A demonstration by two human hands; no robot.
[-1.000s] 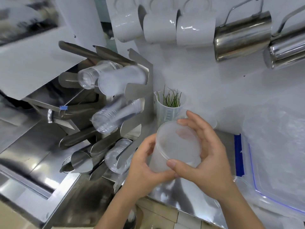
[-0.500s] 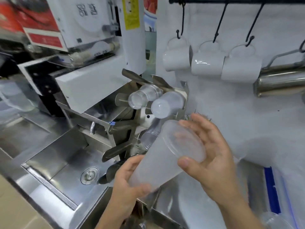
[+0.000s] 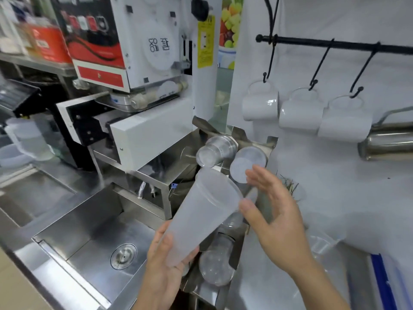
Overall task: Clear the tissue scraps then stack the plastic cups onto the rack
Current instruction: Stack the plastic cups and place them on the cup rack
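Note:
A tall frosted plastic cup [image 3: 201, 213] is tilted, mouth toward the steel rack [image 3: 245, 139]. My left hand [image 3: 163, 271] grips its base from below. At the rim, my right hand [image 3: 274, 215] has its fingers spread and only the thumb appears to touch. Cups rest sideways on the rack: a clear cup [image 3: 214, 151] and a frosted cup [image 3: 245, 163] at the top, more clear cups [image 3: 216, 262] lower down, partly hidden behind the held cup. No tissue scraps are in view.
A steel sink [image 3: 96, 238] with a round drain lies to the left. A white sealing machine [image 3: 143, 63] stands behind it. Three white mugs [image 3: 301, 110] hang on hooks, a steel jug [image 3: 386, 142] beside them. A blue-edged bin [image 3: 380, 283] sits at the lower right.
The view rose and swung left, revealing the sink and machine. The cup tipped from upright to slanted toward the rack. My right hand loosened from wrapping the rim to open fingers.

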